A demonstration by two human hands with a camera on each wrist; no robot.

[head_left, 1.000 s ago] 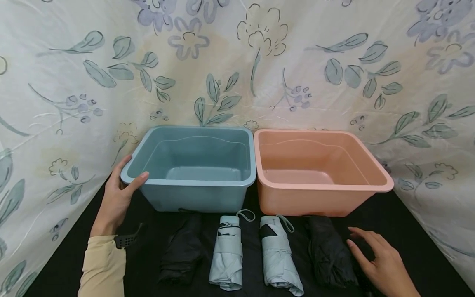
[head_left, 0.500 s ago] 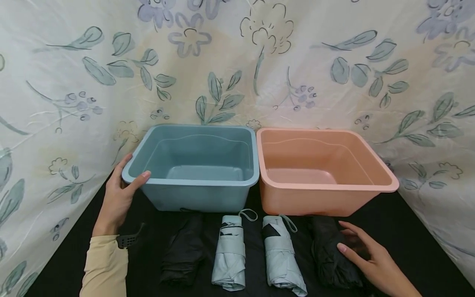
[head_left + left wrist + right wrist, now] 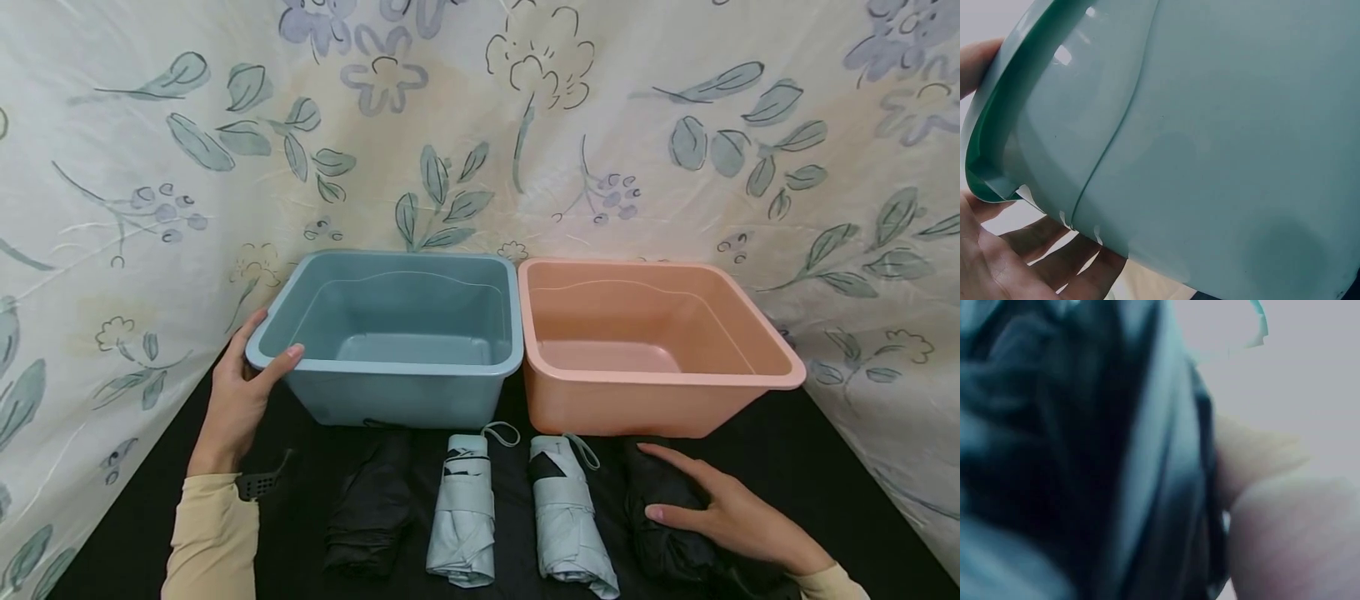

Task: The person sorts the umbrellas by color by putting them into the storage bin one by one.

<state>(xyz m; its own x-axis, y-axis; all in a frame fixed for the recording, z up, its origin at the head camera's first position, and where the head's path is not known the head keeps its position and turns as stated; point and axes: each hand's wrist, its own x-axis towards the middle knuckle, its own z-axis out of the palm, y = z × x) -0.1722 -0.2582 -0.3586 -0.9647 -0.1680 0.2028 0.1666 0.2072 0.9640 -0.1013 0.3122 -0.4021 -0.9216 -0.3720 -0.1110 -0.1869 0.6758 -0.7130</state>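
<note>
My left hand [image 3: 236,400] grips the left front corner of the blue plastic basin [image 3: 390,368], thumb over the rim and fingers along the outside. The left wrist view shows the basin wall [image 3: 1210,137] up close, with fingers [image 3: 1072,262] against its edge. On the right, my right hand [image 3: 731,508] holds the rightmost black folded umbrella [image 3: 667,546], thumb and forefinger spread across it. Its wrinkled dark fabric [image 3: 1085,456] fills much of the blurred right wrist view. Two pale grey-blue folded umbrellas, the left one [image 3: 461,517] and right one [image 3: 567,517], lie to its left.
A peach plastic basin [image 3: 615,404] stands right beside the blue one. Another black folded umbrella [image 3: 367,508] lies at the left of the row, on the black tabletop [image 3: 810,475]. A floral curtain [image 3: 637,117] hangs behind and at both sides.
My right hand has moved left from beside the rightmost black umbrella onto it and taken hold. The left hand keeps its grip on the blue basin.
</note>
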